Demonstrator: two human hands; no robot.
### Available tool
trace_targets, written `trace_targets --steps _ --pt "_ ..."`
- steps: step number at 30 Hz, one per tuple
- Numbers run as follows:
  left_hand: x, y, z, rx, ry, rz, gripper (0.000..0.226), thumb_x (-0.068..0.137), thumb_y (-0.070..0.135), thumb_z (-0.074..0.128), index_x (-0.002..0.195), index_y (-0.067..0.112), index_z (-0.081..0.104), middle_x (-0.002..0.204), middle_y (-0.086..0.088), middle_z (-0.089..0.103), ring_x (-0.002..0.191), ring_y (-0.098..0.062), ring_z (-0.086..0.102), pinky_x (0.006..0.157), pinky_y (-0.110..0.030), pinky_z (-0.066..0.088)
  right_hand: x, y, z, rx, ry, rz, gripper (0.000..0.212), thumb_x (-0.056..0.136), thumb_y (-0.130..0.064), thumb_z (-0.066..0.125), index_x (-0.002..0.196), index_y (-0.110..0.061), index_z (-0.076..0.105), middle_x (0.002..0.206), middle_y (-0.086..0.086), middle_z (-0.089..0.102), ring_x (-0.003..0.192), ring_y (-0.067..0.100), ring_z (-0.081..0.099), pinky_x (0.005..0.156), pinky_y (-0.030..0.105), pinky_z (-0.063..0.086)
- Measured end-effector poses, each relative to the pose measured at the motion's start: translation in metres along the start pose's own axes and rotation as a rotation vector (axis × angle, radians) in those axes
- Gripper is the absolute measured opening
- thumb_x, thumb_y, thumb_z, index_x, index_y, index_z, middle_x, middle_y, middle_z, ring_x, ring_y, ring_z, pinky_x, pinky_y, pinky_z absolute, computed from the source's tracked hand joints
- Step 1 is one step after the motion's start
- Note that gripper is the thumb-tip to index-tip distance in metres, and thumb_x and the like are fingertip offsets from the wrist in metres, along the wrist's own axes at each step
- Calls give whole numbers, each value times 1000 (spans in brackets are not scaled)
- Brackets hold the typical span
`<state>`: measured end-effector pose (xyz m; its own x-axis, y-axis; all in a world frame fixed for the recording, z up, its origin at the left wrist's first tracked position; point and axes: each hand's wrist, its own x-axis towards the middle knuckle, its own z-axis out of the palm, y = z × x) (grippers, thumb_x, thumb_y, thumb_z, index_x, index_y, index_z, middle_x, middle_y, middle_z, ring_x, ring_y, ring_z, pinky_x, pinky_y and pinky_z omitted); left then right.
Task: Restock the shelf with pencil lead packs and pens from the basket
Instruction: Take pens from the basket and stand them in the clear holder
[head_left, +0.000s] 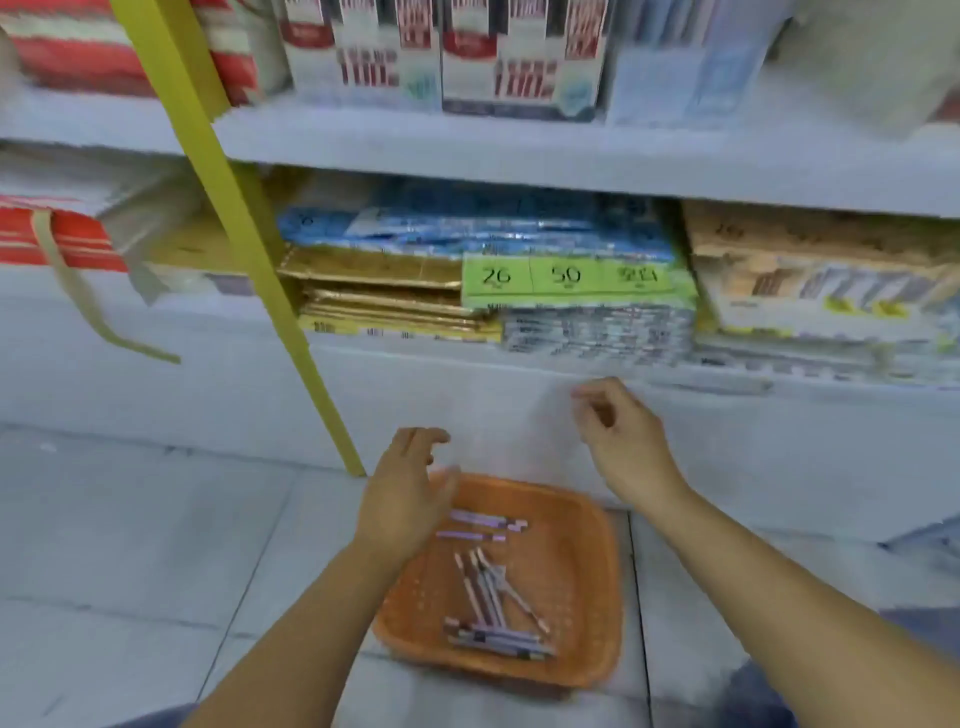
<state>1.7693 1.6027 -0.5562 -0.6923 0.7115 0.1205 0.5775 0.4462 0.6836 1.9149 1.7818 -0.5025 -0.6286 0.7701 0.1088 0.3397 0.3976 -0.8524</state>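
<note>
Just L hand (410, 499) spread, R hand (623, 441) slack, both empty near orange mesh basket (582, 571).

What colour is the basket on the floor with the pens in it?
Orange. The basket shows clearly in the head view, with small holes all over it.

- Even, diffuse light; moderately bright, bluish cast.
- Motion blur throughout; hands (410, 488) smeared, shelf (571, 156) labels unreadable.
- Shadows faint.
- Wide-angle bending at edges.
- No glare.
</note>
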Motion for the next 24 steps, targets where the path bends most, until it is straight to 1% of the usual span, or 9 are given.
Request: trace_targets --steps 2,4,6,10,12,14,17,21,24 --pt "-28 -45 36 -56 -173 -239 47 90 15 72 133 5 56 131 -15 57 119 -30 59 95 -23 44 -22 62 42 -134 -168 200 15 97 -19 54 108 -20 64 103 -1 66 92 19 61 77 27 45" --pt "-51 -82 68 -92 -353 -392 55 87 15 77 135 1 54 136 -17 58 123 -27 57 96 -16 40 -46 114 75 -220 -337 353 25 96 -23 56 119 -16 63 120 5 64 107 21 60 89 29 45" --pt "-67 -107 91 -78 -479 -508 59 87 23 77 138 6 52 136 -11 61 118 -21 59 92 -17 39 -66 151 97 -262 -487 500 36 95 -28 59 129 -17 56 126 7 61 109 22 60 88 28 45" --pt "-73 -139 123 -45 -597 -662 53 88 31 74 134 11 57 132 -13 65 121 -31 61 102 -36 47 -86 204 125 -328 -639 638 53 87 -29 70 135 -17 50 120 12 63 105 25 61 86 29 47" --pt "-68 -147 131 -21 -635 -675 56 87 29 75 136 11 56 133 -13 64 122 -31 60 101 -34 46 -90 218 137 -354 -727 623 67 80 -32 78 136 -17 45 129 11 58 112 26 57 89 29 46" --pt "-63 -153 138 -26 -684 -686 60 85 26 76 138 10 54 135 -13 62 124 -29 58 103 -33 44 -96 228 148 -363 -819 587 83 68 -41 84 136 -17 42 136 8 49 119 26 51 97 36 44" --pt "-60 -163 147 -27 -775 -707 58 85 27 76 137 13 55 128 -8 64 117 -26 59 101 -32 45 -110 236 160 -499 -824 459 95 57 -54 84 134 -24 36 135 5 37 123 26 40 102 38 40" --pt "-59 -172 160 -48 -776 -732 42 83 25 78 121 19 62 103 2 62 103 -21 60 92 -30 46 -118 242 170 -603 -735 284 86 62 -53 81 131 -25 38 132 4 41 121 26 40 101 38 38" --pt "-58 -174 166 -92 -696 -772 26 84 28 79 105 24 63 102 0 67 95 -20 63 83 -28 48 -118 245 172 -685 -716 157 60 77 -47 70 126 -23 44 126 5 53 114 26 49 91 35 43"
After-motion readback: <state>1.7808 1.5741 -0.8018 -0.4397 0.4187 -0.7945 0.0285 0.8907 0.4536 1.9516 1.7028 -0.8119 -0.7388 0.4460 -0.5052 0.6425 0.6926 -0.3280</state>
